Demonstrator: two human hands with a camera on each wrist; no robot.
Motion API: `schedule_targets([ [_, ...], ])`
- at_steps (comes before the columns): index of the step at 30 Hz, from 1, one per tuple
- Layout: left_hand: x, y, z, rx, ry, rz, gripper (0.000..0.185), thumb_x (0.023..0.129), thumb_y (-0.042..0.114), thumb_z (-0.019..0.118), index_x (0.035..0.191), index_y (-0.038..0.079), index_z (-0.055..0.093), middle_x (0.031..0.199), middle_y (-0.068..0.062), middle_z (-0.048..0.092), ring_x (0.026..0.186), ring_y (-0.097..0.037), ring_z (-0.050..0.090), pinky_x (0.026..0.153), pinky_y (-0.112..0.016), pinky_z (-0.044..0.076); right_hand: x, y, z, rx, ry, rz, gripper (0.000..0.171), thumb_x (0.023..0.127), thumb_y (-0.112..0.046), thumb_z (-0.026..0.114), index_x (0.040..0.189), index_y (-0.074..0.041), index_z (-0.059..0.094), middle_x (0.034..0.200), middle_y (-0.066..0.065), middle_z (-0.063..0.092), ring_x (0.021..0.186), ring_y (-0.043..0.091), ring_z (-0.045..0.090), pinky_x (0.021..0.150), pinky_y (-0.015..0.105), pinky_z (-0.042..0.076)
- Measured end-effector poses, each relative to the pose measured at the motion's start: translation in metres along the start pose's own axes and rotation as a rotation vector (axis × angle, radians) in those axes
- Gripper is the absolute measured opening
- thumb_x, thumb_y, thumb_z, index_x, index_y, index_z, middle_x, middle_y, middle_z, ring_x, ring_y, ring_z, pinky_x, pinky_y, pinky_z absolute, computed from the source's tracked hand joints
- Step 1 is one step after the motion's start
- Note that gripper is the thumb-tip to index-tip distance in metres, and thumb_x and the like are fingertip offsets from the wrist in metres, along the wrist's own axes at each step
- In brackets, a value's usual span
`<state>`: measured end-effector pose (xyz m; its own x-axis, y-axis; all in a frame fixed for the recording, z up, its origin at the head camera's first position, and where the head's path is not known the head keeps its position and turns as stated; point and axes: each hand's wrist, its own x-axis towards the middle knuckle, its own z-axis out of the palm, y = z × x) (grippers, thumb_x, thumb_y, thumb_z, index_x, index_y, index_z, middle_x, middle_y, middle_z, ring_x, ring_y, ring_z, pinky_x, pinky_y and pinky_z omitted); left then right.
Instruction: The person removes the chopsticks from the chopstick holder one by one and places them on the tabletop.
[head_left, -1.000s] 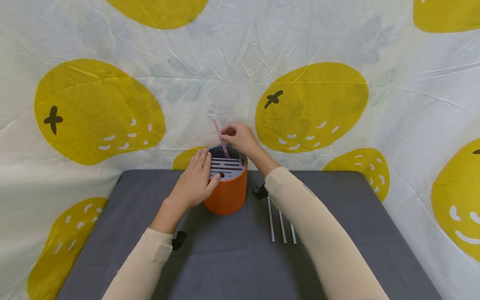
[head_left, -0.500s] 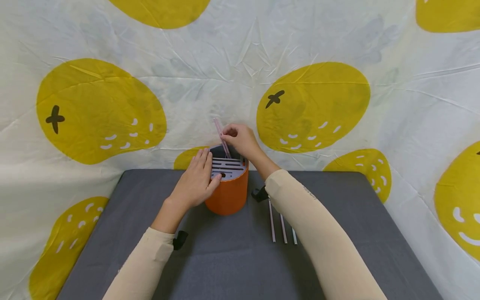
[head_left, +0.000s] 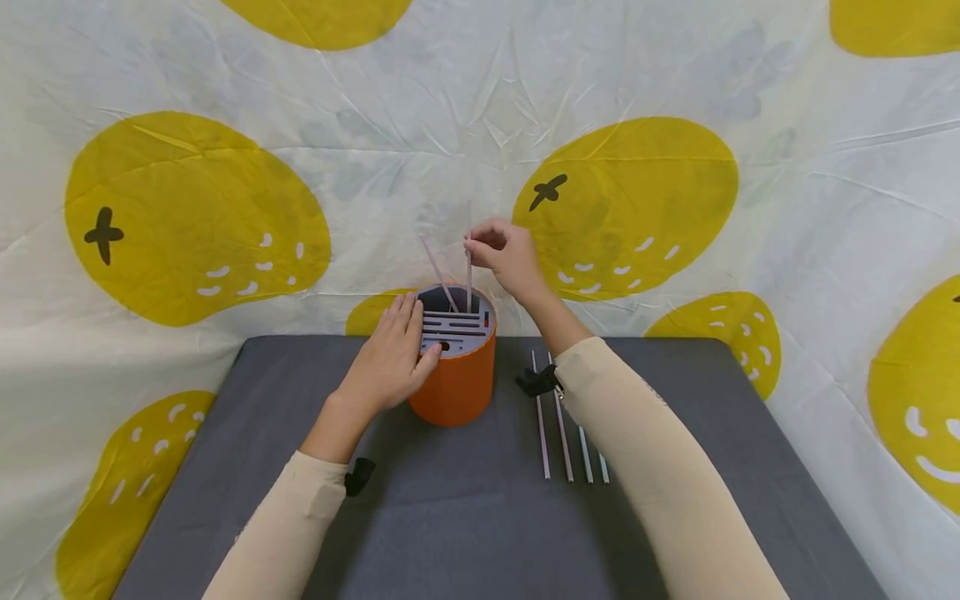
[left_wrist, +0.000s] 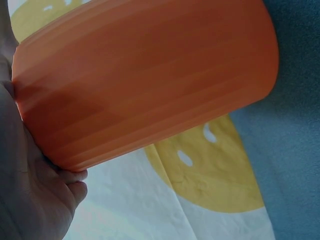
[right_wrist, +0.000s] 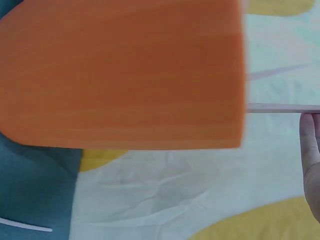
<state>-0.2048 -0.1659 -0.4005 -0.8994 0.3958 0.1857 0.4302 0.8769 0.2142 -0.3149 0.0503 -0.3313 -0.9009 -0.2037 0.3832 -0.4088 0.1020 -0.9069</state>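
Note:
An orange round knife block point(head_left: 452, 392) with a grey slotted top stands near the table's back edge. My left hand point(head_left: 386, 354) rests along its left rim, fingers straight, thumb on the top; in the left wrist view, fingertips point(left_wrist: 76, 189) show beside the rim. With thumb and fingers, my right hand point(head_left: 506, 254) pinches a thin pinkish stick point(head_left: 469, 279). That stick stands nearly upright, its lower end inside the block's rear opening. Beside it, another pinkish stick point(head_left: 438, 271) leans left in the same opening. In the right wrist view, fingers point(right_wrist: 311, 150) touch the held stick.
Several thin sticks point(head_left: 542, 433) lie side by side on the dark grey table point(head_left: 450, 517), right of the block and partly under the right forearm. A white cloth point(head_left: 420, 100) with yellow fruit prints hangs behind the table.
The right hand has moved up and to the right, holding one stick nearly upright. The other stick now leans in the opening on its own. The left hand stays at the block.

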Motion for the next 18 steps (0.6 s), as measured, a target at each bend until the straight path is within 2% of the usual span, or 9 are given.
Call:
schedule_targets([
  [3,-0.001,0.0,0.0,0.003,0.002,0.001,0.078,0.109,0.048,0.033,0.162,-0.007,0.018,0.172,-0.024,0.011,0.16,-0.041,0.01,0.131,-0.052,0.011,-0.002,-0.008,-0.01,0.055,0.043,-0.033,0.016,0.095,-0.004,0.073,0.105,0.008,0.071,0.092,0.007,0.071,0.083,0.017,0.071,0.08,0.032,0.064],
  [6,-0.002,0.001,-0.001,0.0,-0.004,-0.002,0.078,0.109,0.048,0.033,0.162,-0.007,0.017,0.172,-0.024,0.01,0.16,-0.041,0.009,0.131,-0.052,0.011,-0.005,-0.017,-0.019,0.137,0.083,-0.044,0.014,0.093,-0.002,0.074,0.102,0.008,0.07,0.092,0.005,0.071,0.08,0.015,0.07,0.079,0.031,0.064],
  [11,-0.003,0.001,-0.001,-0.006,-0.01,-0.004,0.078,0.109,0.048,0.033,0.162,-0.006,0.017,0.172,-0.024,0.01,0.16,-0.04,0.008,0.131,-0.052,0.01,-0.009,-0.033,-0.035,0.288,0.145,-0.075,0.006,0.092,0.004,0.074,0.096,0.004,0.07,0.092,0.009,0.07,0.079,0.017,0.071,0.078,0.031,0.064],
  [18,-0.002,0.001,0.0,0.006,-0.002,0.001,0.077,0.109,0.047,0.033,0.162,-0.006,0.017,0.172,-0.024,0.01,0.16,-0.041,0.009,0.131,-0.052,0.01,-0.017,-0.052,-0.061,0.38,0.213,-0.165,0.004,0.093,0.005,0.071,0.097,0.002,0.071,0.095,0.01,0.071,0.085,0.023,0.072,0.08,0.032,0.064],
])
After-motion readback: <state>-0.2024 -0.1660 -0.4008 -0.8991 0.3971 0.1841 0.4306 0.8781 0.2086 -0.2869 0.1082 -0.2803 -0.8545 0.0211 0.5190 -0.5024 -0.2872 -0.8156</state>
